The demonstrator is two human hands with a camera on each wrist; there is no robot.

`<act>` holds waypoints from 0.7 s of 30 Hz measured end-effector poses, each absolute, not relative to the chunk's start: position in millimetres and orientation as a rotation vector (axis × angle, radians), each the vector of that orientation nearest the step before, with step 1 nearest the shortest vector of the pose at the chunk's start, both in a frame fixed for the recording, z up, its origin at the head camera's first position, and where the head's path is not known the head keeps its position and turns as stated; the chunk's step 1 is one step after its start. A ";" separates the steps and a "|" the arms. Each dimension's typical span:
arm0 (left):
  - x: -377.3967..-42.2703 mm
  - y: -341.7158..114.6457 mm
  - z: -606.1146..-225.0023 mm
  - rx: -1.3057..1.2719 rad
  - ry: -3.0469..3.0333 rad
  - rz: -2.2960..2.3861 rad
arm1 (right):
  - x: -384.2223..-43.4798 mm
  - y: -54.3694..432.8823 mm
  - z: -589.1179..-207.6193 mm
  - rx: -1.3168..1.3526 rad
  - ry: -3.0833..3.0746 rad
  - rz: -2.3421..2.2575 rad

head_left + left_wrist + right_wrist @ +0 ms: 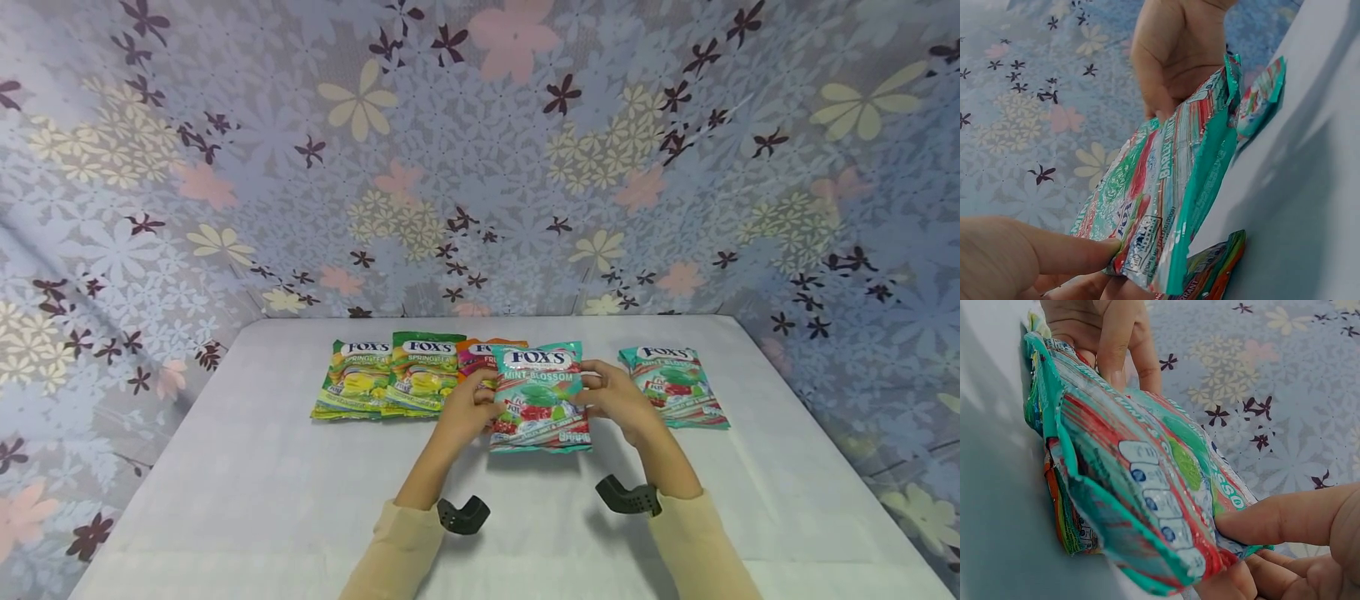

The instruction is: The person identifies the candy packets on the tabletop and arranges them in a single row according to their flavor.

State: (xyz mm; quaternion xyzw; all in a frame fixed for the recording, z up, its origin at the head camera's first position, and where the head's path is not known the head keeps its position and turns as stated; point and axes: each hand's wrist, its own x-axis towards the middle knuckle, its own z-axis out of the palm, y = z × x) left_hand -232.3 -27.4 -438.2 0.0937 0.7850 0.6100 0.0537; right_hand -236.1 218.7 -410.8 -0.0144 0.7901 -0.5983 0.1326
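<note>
A teal and red Mint Blossom candy bag [536, 408] is held upright above the table, its printed front toward the head camera. My left hand [467, 408] grips its left edge, thumb in front and fingers behind, as the left wrist view shows on the candy bag [1147, 187]. On the opposite edge, my right hand [617, 400] pinches it the same way; its thumb [1272, 515] presses the front in the right wrist view. Behind the held bag lies an orange and purple candy bag [471, 357], partly covered by it.
Two green and yellow Spring Tea candy bags [352, 383] lie side by side at the left. Another Mint Blossom bag [675, 387] lies at the right. A white cloth covers the table [285, 500], and a flowered curtain [480, 167] hangs behind it.
</note>
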 end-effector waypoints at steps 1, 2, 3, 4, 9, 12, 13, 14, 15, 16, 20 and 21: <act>-232.1 -27.8 -438.2 0.288 2.382 1.857 | -236.0 219.4 -411.0 -0.043 2.288 -1.736; -232.1 -28.0 -438.0 0.289 2.379 1.860 | -235.8 220.0 -411.0 -0.052 2.287 -1.731; -232.1 -28.5 -438.0 0.294 2.373 1.864 | -235.6 220.5 -410.9 -0.053 2.283 -1.731; -232.2 -28.9 -437.9 0.300 2.374 1.863 | -235.6 220.8 -410.9 -0.056 2.282 -1.730; -232.6 -30.2 -436.9 0.298 2.400 1.839 | -234.7 219.2 -409.8 -0.078 2.314 -1.727; -232.6 -30.5 -437.7 0.282 2.408 1.827 | -233.3 216.5 -408.6 -0.085 2.334 -1.729; -232.5 -30.4 -437.9 0.277 2.409 1.824 | -232.9 215.8 -408.3 -0.078 2.338 -1.734; -232.4 -30.2 -438.3 0.270 2.407 1.823 | -232.0 215.0 -407.4 -0.080 2.340 -1.737; -232.1 -30.1 -438.7 0.270 2.407 1.821 | -231.3 214.7 -406.8 -0.080 2.347 -1.733; -232.0 -29.9 -439.2 0.271 2.406 1.821 | -230.6 214.5 -406.3 -0.085 2.356 -1.729; -232.1 -28.2 -440.6 0.267 2.421 1.818 | -228.3 214.6 -403.5 -0.100 2.392 -1.717; -232.3 -27.6 -441.0 0.267 2.426 1.818 | -228.0 214.8 -403.1 -0.105 2.403 -1.711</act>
